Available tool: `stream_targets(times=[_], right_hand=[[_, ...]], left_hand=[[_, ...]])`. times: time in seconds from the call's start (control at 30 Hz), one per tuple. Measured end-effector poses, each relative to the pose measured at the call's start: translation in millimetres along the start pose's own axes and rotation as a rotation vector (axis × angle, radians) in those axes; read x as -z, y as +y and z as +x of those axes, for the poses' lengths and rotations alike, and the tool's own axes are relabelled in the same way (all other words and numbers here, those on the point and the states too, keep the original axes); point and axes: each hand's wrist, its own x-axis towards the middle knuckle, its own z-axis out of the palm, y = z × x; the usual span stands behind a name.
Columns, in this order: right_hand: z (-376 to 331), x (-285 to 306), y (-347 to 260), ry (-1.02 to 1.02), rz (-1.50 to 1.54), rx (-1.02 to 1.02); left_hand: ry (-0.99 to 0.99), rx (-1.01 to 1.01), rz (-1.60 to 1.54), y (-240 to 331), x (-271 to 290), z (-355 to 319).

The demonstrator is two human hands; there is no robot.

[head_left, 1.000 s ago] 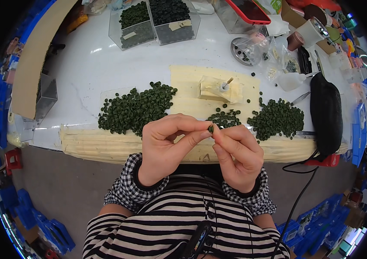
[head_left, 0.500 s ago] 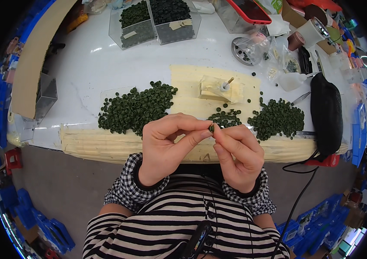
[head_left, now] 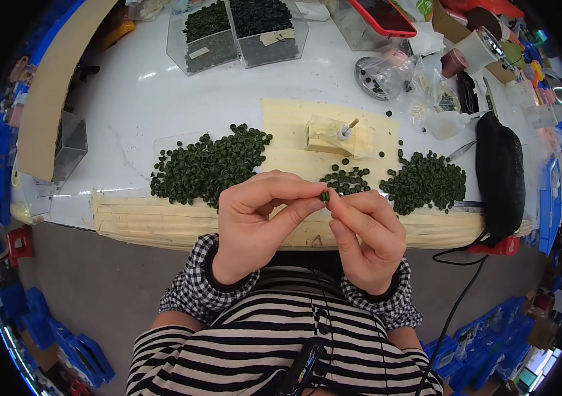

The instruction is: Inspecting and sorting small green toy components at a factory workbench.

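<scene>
On the left of the white table (head_left: 122, 112) we see a bent cardboard sheet (head_left: 53, 99) standing along the edge, then a broad heap of small dark green round pieces (head_left: 205, 168). Just right of the heap is the left hand (head_left: 254, 221), its thumb and forefinger pinched, the grip closed on one small green piece (head_left: 324, 197) that sits between the two hands, above the table's near edge. We cannot tell whether it is a single part or two pressed together. Beyond it stands a tape-wrapped block (head_left: 326, 138) with a thin stick upright in it, and a small loose cluster (head_left: 344, 181) lies nearer to us. The right hand (head_left: 370, 237) has its thumb and forefinger drawn in against the piece, though we cannot tell how firmly. Since half a second ago the right hand has edged slightly rightward, and more of the piece shows edge-on; we judge this a fine fingertip adjustment. Farther right lie a second heap (head_left: 426, 183), tweezers (head_left: 460, 150) and a black pouch (head_left: 500, 178).
</scene>
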Motion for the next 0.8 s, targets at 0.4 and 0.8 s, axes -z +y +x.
stream_targets(times=[0.4,0.8], right_hand=[[1.3,1.4,-0.4,-0.004,-0.002,0.018],[1.1,-0.3,0.3,-0.006,-0.006,0.032]], left_hand=[[0.012,0.052,-0.077,0.9,-1.2,-1.7],[0.001,-0.014,0.014,1.4,1.1,-0.6]])
